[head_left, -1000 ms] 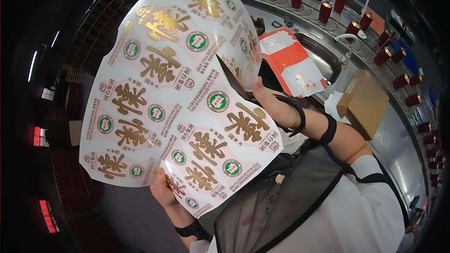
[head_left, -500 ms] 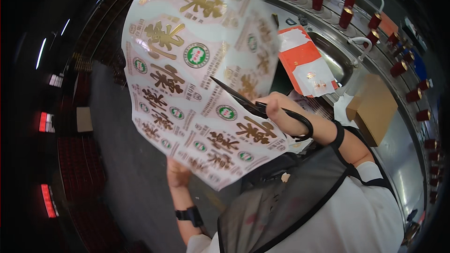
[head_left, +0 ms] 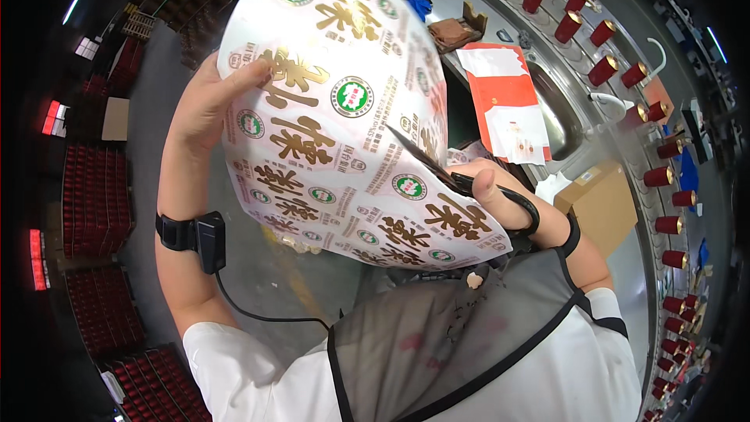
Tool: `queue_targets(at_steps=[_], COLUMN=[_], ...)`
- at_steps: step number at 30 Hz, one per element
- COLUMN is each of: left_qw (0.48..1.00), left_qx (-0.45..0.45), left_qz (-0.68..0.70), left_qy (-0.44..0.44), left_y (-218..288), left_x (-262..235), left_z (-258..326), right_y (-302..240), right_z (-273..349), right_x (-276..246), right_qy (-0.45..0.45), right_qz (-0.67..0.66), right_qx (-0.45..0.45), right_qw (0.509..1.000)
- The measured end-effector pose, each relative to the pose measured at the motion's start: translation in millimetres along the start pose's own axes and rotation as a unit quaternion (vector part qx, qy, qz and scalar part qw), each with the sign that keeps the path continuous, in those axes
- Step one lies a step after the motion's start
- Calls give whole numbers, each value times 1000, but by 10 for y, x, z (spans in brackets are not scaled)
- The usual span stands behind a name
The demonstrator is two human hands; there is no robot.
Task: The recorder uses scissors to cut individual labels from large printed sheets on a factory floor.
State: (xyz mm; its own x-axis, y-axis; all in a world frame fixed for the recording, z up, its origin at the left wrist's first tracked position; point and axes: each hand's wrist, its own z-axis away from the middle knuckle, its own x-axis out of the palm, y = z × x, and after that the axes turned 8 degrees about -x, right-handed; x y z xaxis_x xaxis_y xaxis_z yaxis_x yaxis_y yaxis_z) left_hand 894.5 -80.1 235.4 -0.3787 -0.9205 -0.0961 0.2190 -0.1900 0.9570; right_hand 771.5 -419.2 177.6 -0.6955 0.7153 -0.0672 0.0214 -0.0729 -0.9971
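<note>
A large, curved sheet of printed labels, white with gold characters and green-and-white round marks, spans the middle of the view. My left hand grips its left edge, thumb on the printed face and fingers hidden behind. In my right hand are black-handled scissors, at the sheet's right side. Their dark blade lies slantwise against the print, pointing up and left; I cannot tell how far the other blade is beneath. The sheet's lower corner rests near my right wrist, before a dark mesh apron.
A steel sink with white taps stands at the right, beside a red-and-white packet and a brown cardboard box. Red cans line a curving conveyor beyond. Stacked red cans fill the left side.
My left hand has moved up from below the sheet to its upper left edge. The scissors and right hand have shifted slightly right and down, and the sheet has turned a little.
</note>
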Motion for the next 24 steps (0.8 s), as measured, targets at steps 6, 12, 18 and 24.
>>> queue_targets(at_steps=[6,12,18,24], left_qw=[990,992,991,991], left_qx=[57,78,109,101], left_qz=[104,91,77,83], left_qy=[-71,-42,-5,-39], left_y=[-29,10,58,86], left_x=[105,26,18,-8], left_z=[-292,-486,-413,-493], right_y=[-55,-38,-56,-41], right_z=[46,-117,-63,-134], right_x=[-22,-16,-2,53], right_qy=[47,134,120,167], right_qz=[-101,-374,-187,-209], right_qx=[37,46,3,41], right_qw=[993,917,975,963])
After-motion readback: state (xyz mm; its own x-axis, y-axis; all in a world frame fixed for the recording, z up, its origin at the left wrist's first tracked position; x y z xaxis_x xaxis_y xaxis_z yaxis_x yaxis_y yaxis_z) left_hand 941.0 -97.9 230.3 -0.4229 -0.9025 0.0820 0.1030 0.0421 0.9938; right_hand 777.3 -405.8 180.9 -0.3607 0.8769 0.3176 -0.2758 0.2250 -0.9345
